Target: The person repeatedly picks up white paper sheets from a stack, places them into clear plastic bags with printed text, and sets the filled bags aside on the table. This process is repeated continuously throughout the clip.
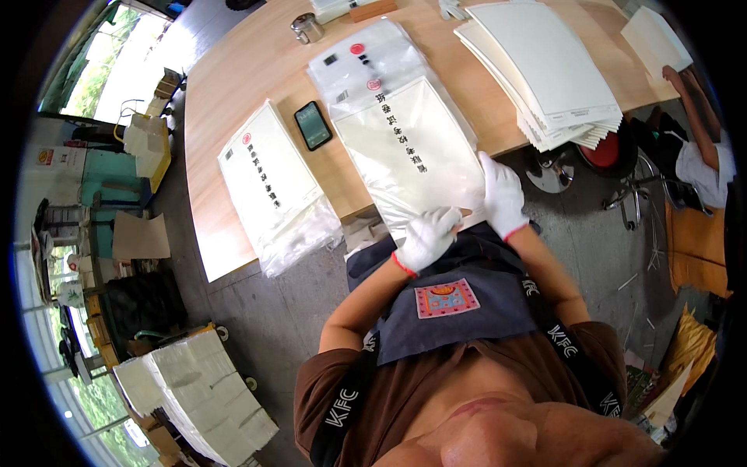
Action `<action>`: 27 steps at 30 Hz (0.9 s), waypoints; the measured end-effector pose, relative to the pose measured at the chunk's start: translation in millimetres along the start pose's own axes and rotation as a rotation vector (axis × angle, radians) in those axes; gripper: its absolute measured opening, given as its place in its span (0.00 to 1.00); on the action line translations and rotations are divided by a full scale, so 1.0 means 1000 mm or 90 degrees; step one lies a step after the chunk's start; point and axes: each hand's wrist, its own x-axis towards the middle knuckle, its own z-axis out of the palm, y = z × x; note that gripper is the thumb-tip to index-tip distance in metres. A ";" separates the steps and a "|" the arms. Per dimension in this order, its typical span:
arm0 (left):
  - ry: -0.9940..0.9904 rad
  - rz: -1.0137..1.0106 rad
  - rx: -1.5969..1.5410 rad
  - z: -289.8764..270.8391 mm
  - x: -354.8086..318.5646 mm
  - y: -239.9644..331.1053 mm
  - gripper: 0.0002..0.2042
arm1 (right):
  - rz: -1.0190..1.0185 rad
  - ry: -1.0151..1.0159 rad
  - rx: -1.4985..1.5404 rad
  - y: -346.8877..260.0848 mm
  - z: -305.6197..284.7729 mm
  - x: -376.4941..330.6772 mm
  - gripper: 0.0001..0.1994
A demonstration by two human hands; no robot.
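A clear plastic bag point(408, 152) holding white printed paper lies at the table's near edge, overlapping a pile of flat clear bags point(366, 58). My left hand point(428, 240), in a white glove with a red cuff, is closed on the bag's near end, fingers pinched together. At the bag's right near corner, my right hand point(502, 194), gloved likewise, grips its edge; the fingertips are partly hidden. A small brownish bit shows beside the left fingertips, too small to name. To the left lies a stack of bagged printed papers point(268, 167), its loose plastic hanging past the edge.
A phone point(313, 125) lies between the two paper stacks. Beyond are a metal cup point(306, 28) and a tall fanned pile of white sheets point(545, 66). A person at right holds a white sheet point(656, 39). A loaded cart point(198, 397) stands lower left.
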 end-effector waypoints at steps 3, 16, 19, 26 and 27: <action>0.120 -0.002 0.198 0.001 -0.037 -0.037 0.12 | 0.092 -0.227 -0.150 0.032 0.016 -0.011 0.12; 0.070 -0.208 -0.197 -0.042 -0.141 0.017 0.08 | -0.040 -0.481 -0.087 0.008 -0.074 -0.121 0.17; 0.177 -0.114 0.024 -0.023 -0.117 -0.011 0.08 | -0.055 -0.433 -0.037 0.000 -0.060 -0.066 0.20; 0.035 -0.237 0.008 -0.027 -0.139 -0.023 0.07 | -0.009 -0.609 0.025 0.015 -0.068 -0.071 0.13; 0.058 -0.231 -0.072 -0.028 -0.149 -0.027 0.07 | 0.211 -0.677 0.288 0.016 -0.074 -0.058 0.14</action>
